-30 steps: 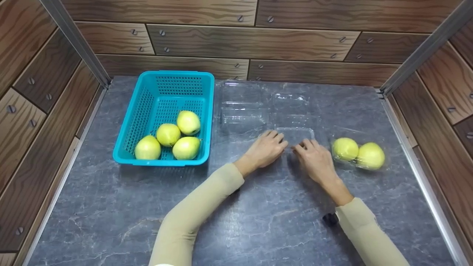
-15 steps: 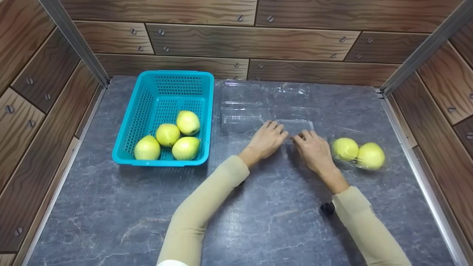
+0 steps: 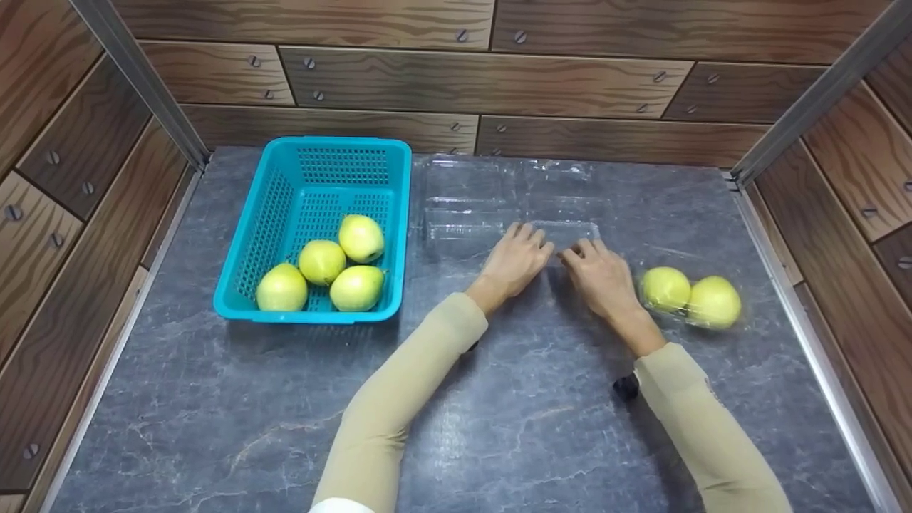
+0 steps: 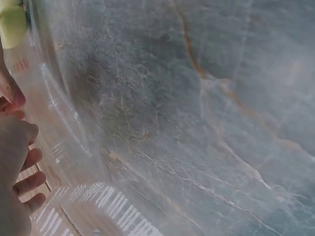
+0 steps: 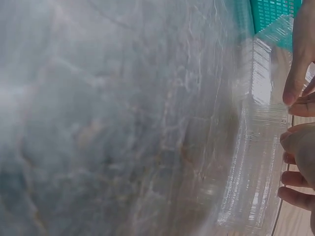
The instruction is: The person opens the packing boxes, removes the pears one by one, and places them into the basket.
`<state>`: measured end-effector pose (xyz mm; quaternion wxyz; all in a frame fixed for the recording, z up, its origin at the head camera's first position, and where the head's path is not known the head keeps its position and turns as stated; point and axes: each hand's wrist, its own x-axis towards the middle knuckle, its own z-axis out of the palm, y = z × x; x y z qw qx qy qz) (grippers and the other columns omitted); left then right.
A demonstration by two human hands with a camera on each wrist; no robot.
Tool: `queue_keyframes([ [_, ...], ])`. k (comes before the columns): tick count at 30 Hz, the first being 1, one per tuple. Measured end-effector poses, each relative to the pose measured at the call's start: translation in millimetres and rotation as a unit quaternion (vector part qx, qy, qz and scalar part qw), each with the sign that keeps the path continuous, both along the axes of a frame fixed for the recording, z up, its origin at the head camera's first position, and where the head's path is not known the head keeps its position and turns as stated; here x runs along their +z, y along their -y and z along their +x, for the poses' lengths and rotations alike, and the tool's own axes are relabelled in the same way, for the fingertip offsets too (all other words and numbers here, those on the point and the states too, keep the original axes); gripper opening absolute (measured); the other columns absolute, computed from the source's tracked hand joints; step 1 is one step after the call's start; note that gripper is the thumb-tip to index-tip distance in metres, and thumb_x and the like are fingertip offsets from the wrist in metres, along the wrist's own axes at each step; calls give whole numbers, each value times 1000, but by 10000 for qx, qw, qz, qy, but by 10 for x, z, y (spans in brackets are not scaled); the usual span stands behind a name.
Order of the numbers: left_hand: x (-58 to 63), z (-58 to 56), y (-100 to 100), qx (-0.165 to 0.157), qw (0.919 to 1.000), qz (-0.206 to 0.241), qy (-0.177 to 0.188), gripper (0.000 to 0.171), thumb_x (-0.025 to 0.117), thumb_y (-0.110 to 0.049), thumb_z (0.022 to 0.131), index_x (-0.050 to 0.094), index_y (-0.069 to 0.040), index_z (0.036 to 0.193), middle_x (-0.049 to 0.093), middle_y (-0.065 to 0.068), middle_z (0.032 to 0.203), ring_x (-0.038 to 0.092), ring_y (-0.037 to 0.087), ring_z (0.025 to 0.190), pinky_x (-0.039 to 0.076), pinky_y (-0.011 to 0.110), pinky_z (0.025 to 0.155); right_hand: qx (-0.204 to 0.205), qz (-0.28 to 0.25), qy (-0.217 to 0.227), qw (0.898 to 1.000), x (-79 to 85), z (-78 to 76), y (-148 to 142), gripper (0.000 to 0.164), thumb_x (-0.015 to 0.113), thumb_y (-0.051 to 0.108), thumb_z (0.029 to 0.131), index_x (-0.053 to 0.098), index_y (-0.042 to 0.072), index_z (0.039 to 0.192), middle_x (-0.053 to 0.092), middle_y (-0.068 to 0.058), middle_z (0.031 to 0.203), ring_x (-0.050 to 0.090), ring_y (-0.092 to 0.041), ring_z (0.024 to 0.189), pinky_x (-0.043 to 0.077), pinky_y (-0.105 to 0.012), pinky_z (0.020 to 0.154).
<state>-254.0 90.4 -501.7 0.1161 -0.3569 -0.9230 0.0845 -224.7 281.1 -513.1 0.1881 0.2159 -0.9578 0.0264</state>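
My left hand (image 3: 514,262) and my right hand (image 3: 600,278) pinch the near edge of a clear plastic clamshell container (image 3: 568,229), fingertips close together. In the right wrist view, the left hand's thumb and finger meet at the ribbed plastic wall (image 5: 261,73), with the right hand (image 5: 301,157) just below along the same edge. The left wrist view has the left hand (image 4: 15,167) with its fingers bent at the clear plastic. Another clear clamshell container (image 3: 467,189) lies left of it, toward the back.
A teal basket (image 3: 407,214) with several yellow-green pears (image 3: 322,262) inside stands at left. Right of my hands, a clear container holds two pears (image 3: 714,302). Plank-patterned walls (image 3: 484,82) enclose the back and sides of the marbled grey table (image 3: 527,427).
Both hands have slid away from me toward the back, pushing the clear container along with them. The basket and the packed pears stay in place.
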Motion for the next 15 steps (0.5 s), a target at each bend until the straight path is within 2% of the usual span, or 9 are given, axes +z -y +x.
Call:
queue_keyframes([
  [7,-5,-45,-8,127,9999,-44,-108,31,55,-15,104,64,-19,134,65,2,136,57,25,135,43,42,125,-46,50,124,9999,18,-90,32,14,65,16,102,73,9,111,69,-16,105,67,-38,96,62,-51,67],
  [15,-15,-79,-15,167,9996,-105,-190,30,56,-17,106,64,-19,134,66,3,138,57,25,138,43,41,126,-9,160,-10,9999,7,-149,28,11,66,12,101,72,8,108,68,-15,102,67,-37,94,62,-50,66],
])
